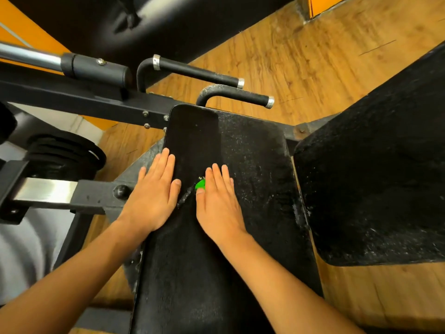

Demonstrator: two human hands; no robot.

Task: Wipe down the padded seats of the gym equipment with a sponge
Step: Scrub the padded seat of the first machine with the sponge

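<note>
While both forearms reach forward from the near edge of the view, the person lays both hands flat on the padded seat (252,165), palms down and fingers pointing toward the far side. The left hand (154,191) rests on the seat's left edge, its fingers straight and close together, and its thumb stretches right toward the other hand; it holds nothing. The right hand (218,201) lies just beside it, nearer the middle of the pad. Its fingers are likewise straight and slightly spread, pressing down on the green sponge (200,184). Only a small corner of the sponge shows, peeping out left of the index finger and just beyond the thumb tip; the rest is hidden under the hand. The two thumbs are near one another but apart, with a pale scuffed crease in the pad between them. A smooth, dark strip runs along the far left part of the seat, while the surface to its right is speckled with pale dust. Just right of the seat is a second black pad (373,165), equally dusty. Beyond the seat, two bent black handles, one farther (192,71) and one nearer (236,96), point right with silver end caps. On the left, black weight plates (65,155) sit by the machine's frame (91,100), over a wooden floor (313,68).
</note>
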